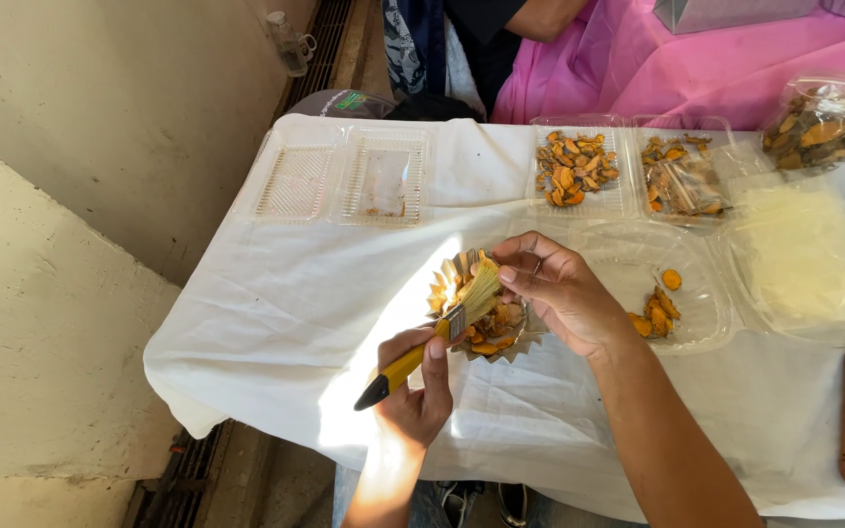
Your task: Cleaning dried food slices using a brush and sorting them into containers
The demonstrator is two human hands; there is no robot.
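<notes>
My left hand (417,379) grips a flat brush (442,326) by its yellow handle, the pale bristles resting inside a fluted foil cup (452,277). Orange dried slices (497,326) lie in the cup. My right hand (557,288) holds the cup's right rim, fingers curled over the edge. Both hands work near the front middle of a table covered with a white cloth (286,313).
An empty clear two-part tray (339,178) lies at the back left. Clear trays of orange slices (575,168) (682,176) and a bag of them (819,127) sit at the back right. A clear bowl (701,303) holds a few slices. Another person sits behind, by a pink cloth (638,59).
</notes>
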